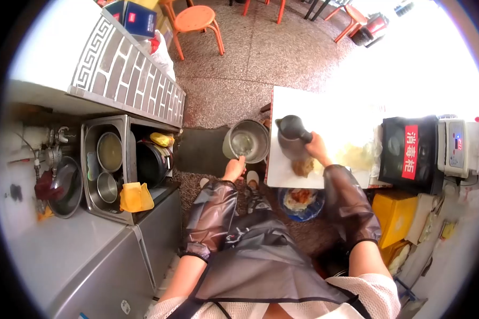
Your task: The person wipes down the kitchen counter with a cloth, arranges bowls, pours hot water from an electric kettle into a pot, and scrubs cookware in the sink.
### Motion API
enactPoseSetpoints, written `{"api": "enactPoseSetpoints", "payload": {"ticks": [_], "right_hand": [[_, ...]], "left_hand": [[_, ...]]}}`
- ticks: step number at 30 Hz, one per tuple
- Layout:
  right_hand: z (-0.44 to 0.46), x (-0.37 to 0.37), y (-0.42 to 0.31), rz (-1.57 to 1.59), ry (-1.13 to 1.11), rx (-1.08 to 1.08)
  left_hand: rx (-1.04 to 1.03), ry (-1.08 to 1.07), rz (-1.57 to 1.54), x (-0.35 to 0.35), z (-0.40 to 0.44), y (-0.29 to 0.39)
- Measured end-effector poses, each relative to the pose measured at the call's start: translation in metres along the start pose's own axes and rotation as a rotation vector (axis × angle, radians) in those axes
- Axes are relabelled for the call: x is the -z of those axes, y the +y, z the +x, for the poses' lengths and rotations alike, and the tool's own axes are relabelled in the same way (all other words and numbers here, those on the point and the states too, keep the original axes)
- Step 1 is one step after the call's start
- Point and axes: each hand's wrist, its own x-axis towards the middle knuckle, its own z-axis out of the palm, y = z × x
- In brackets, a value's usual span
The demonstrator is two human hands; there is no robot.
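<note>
My left hand [233,170] is closed at the near side of a round metal pot [258,141], which hangs above the floor just left of the white table. A little clear liquid seems to lie in the pot's bottom. My right hand [318,149] grips the black handle of a kettle [291,128] over the table's left part. The kettle has a dark round lid, a small spout pointing left and a greyish body. Beside its base is a blurred brown item [303,167] whose kind I cannot make out. Clear plastic sleeves cover both forearms.
The white table [324,178] is partly washed out by glare. A black cabinet [408,154] with a red label stands right. Below the table is a blue-rimmed bin [303,212] with scraps. At left, a steel sink [105,212] holds pots, with a yellow cloth [136,197] over its edge.
</note>
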Motion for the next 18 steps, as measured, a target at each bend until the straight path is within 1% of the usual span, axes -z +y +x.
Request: {"api": "enactPoseSetpoints", "payload": {"ticks": [2, 3, 4, 6, 11, 14, 18], "right_hand": [[0.001, 0.014, -0.027, -0.192, -0.203, 0.194], [-0.004, 0.022, -0.053, -0.326, -0.25, 0.253], [-0.007, 0.03, -0.074, -0.327, -0.255, 0.259], [-0.013, 0.037, -0.102, -0.518, -0.383, 0.467], [-0.024, 0.028, -0.124, -0.721, -0.474, 0.513], [-0.032, 0.031, -0.128, -0.768, -0.467, 0.565], [-0.035, 0.034, -0.13, -0.777, -0.461, 0.579]], "left_hand": [[0.024, 0.026, -0.008, -0.007, -0.003, 0.004], [0.0, 0.036, 0.024, -0.01, -0.003, 0.004], [-0.023, 0.045, 0.056, -0.012, -0.003, 0.003], [-0.026, 0.057, 0.055, -0.017, -0.006, 0.002], [-0.048, 0.059, 0.075, -0.029, -0.016, 0.002], [-0.092, 0.046, 0.132, -0.036, -0.017, -0.004], [-0.079, 0.01, 0.112, -0.036, -0.031, 0.003]]}}
